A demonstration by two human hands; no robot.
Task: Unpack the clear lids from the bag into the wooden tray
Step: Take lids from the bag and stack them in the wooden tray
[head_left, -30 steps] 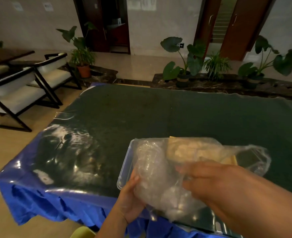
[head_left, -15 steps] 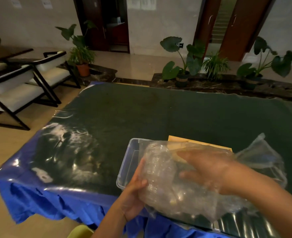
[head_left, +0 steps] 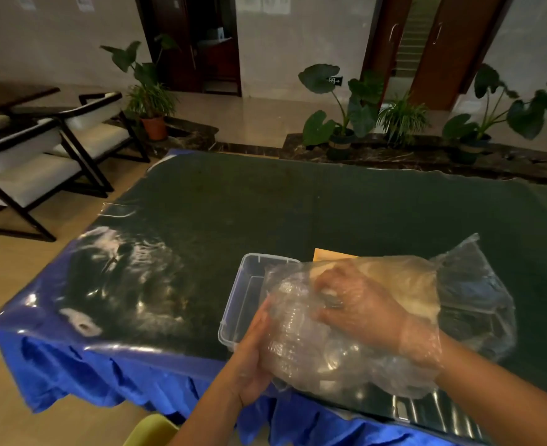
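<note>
The left hand clasps the near-left end of the thin crumpled clear plastic bag from outside. The right hand is inside it, fingers closing on the stacked clear ribbed lids; a firm hold cannot be confirmed. The pale wooden tray shows only a far corner behind the bag, beside a clear plastic bin. Risk: film clinging to the wrist may drag lids out, spilling them into the bin.

Bag of clear lids above the wooden tray

The crinkled transparent bag bulges with stacked clear lids at its left end, its loose mouth flaring right. Only a pale corner of the wooden tray shows behind it.
</note>
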